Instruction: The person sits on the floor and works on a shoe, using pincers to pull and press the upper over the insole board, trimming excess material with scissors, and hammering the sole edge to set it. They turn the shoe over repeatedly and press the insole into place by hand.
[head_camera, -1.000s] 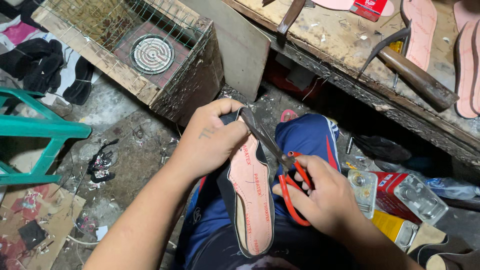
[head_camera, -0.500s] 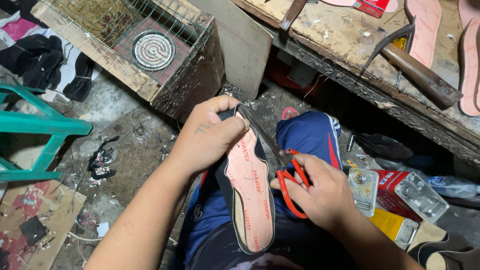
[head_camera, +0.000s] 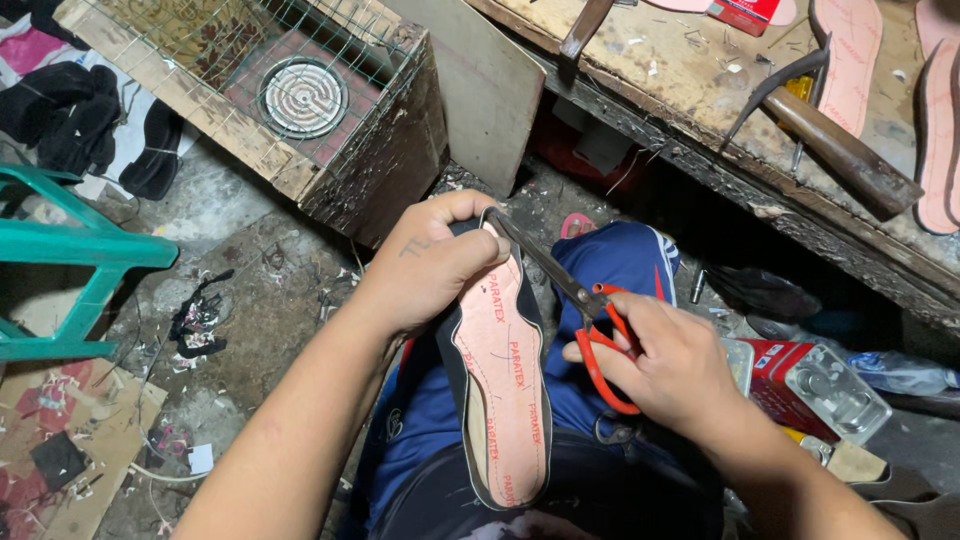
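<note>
A person sits with blue-clad knees below the camera. The left hand (head_camera: 435, 265) wraps its grip around the toe end of a shoe sole (head_camera: 500, 385), a pink insole board with a dark edge around it, which lies lengthwise over the lap. The right hand (head_camera: 670, 370) closes its grip through the red handles of a pair of scissors (head_camera: 580, 310). The blades run up and left from that grip, and their tips meet the sole's edge just beside the left thumb.

To trim well, the blades likely need to follow the dark margin closely without biting into the pink board, the left hand turning the sole to feed the curve. The thumb sits near the blade tips, so short snips seem safest.

Beyond the hands, a wooden bench (head_camera: 700, 110) carries a hammer (head_camera: 830, 140).
</note>
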